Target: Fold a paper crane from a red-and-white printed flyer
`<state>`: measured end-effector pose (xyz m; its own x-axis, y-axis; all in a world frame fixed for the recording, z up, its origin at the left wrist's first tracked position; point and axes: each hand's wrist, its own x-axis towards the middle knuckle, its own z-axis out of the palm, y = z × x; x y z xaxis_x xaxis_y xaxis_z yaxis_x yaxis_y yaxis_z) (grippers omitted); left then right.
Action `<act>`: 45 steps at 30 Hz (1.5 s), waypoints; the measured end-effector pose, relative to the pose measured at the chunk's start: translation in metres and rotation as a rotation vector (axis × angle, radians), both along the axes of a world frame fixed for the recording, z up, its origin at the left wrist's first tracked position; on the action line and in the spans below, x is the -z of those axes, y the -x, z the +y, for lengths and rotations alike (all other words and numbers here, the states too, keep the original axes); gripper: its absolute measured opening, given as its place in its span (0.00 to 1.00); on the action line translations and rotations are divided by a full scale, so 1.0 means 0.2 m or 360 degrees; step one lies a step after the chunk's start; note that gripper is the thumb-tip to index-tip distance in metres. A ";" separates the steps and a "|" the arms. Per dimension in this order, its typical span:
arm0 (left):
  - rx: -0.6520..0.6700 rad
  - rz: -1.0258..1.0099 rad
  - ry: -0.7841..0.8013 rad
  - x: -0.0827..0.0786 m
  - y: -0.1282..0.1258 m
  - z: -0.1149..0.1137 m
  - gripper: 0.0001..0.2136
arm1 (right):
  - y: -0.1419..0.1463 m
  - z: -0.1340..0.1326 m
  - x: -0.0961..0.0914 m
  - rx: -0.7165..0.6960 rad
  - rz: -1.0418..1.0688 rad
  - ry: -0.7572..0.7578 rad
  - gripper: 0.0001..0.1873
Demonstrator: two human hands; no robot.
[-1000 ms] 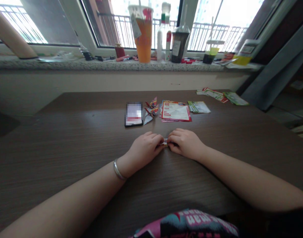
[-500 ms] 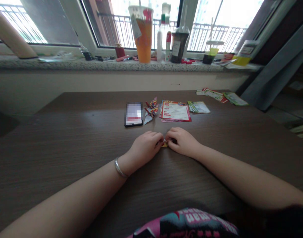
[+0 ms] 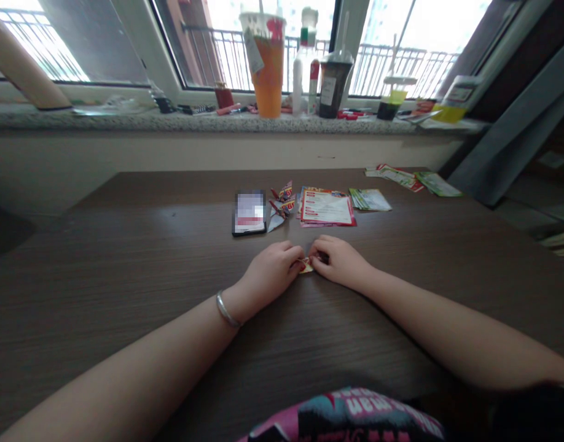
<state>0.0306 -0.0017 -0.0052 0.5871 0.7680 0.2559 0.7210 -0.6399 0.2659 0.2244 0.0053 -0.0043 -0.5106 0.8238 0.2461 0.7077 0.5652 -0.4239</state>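
Brown wood table [image 3: 125, 264] fills much of my head view, and from far off I see both arms reach in over it, bent inward. My left hand [image 3: 275, 270] and right hand [image 3: 340, 261] are curled almost closed, finger and thumb pinching a small paper [image 3: 306, 266] between them. It looks yellow and red, mostly hidden by fingers
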 end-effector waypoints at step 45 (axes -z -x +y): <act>0.0061 0.0167 -0.0248 -0.04 -0.01 0.01 0.06 | -0.08 -0.05 -0.08 0.0017 -0.0276 -0.0243 0.09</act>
